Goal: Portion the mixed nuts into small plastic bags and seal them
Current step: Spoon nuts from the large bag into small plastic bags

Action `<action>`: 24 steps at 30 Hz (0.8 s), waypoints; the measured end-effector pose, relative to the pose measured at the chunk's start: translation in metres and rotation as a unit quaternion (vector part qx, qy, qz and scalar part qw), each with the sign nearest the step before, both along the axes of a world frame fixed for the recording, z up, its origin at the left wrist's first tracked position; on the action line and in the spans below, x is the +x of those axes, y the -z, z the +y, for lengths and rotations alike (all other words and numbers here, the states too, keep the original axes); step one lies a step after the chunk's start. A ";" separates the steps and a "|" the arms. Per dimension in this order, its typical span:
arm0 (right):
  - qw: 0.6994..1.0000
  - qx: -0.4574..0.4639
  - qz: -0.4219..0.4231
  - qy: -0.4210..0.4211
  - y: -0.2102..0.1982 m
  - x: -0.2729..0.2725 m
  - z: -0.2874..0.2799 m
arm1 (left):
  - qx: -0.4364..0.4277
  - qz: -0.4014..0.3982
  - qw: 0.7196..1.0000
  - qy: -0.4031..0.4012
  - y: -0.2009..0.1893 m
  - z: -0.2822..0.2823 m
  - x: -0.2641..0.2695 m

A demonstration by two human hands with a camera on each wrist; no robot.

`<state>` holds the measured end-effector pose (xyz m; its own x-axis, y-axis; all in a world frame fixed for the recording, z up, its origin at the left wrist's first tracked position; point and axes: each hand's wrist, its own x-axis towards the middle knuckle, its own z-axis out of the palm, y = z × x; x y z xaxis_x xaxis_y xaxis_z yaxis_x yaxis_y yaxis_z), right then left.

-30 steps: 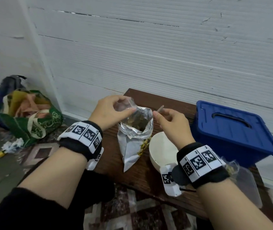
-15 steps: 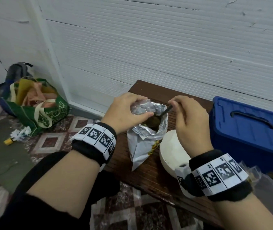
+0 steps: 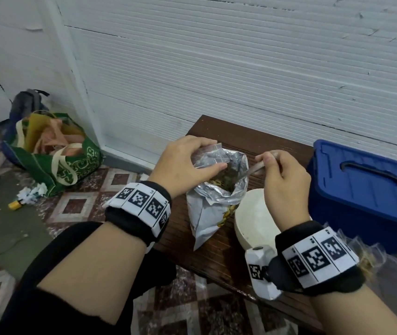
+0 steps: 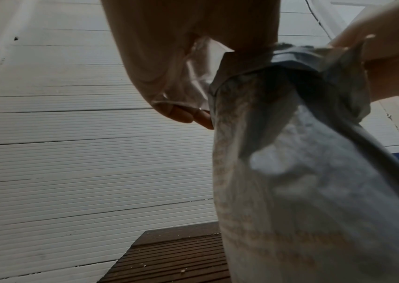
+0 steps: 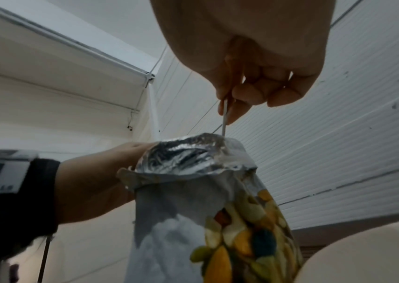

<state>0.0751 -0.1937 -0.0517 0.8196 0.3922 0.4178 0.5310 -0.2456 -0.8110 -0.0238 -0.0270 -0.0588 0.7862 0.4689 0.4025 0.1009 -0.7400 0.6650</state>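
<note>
A silver foil nut pouch stands open on the brown slatted table, with mixed nuts showing inside. My left hand grips the pouch's left rim together with a small clear plastic bag. My right hand pinches a spoon handle that slants down into the pouch mouth; the spoon's bowl is hidden inside. From the right wrist, the spoon enters the foil pouch from above.
A white bowl sits just right of the pouch, under my right wrist. A blue lidded box stands at the table's right. Clear bags lie behind my right wrist. A green tote bag sits on the tiled floor, left.
The spoon went down into the pouch and my right hand has since drawn back to the right with the handle. My left hand kept its hold on the rim.
</note>
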 end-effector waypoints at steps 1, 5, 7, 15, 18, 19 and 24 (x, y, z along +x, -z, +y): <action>1.000 0.004 0.021 0.009 0.000 0.001 0.000 | -0.001 -0.001 1.000 0.000 -0.001 0.000 -0.001; 0.998 0.000 0.065 0.026 0.002 0.001 0.002 | -0.005 0.001 1.000 0.002 -0.002 -0.002 -0.002; 0.996 0.011 0.083 0.040 0.001 0.002 0.003 | -0.014 0.003 1.000 0.003 -0.004 -0.002 -0.002; 0.988 0.049 0.104 0.099 -0.012 0.022 -0.001 | -0.057 0.008 0.998 0.009 -0.020 0.007 -0.011; 0.986 0.056 0.114 0.112 -0.019 0.029 -0.003 | -0.061 0.039 0.997 0.008 -0.026 0.011 -0.016; 0.985 0.059 0.117 0.116 -0.022 0.031 -0.004 | -0.062 0.049 0.997 0.012 -0.028 0.011 -0.017; 0.979 0.078 0.126 0.137 -0.038 0.043 -0.008 | -0.056 0.098 0.993 0.037 -0.029 0.011 -0.017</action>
<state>0.1183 -0.2021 -0.0135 0.9697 0.0907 0.2270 0.2416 -0.2134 -0.9466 -0.0403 -0.0160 -0.0294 0.8782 0.4408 0.1858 0.1858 -0.6722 0.7167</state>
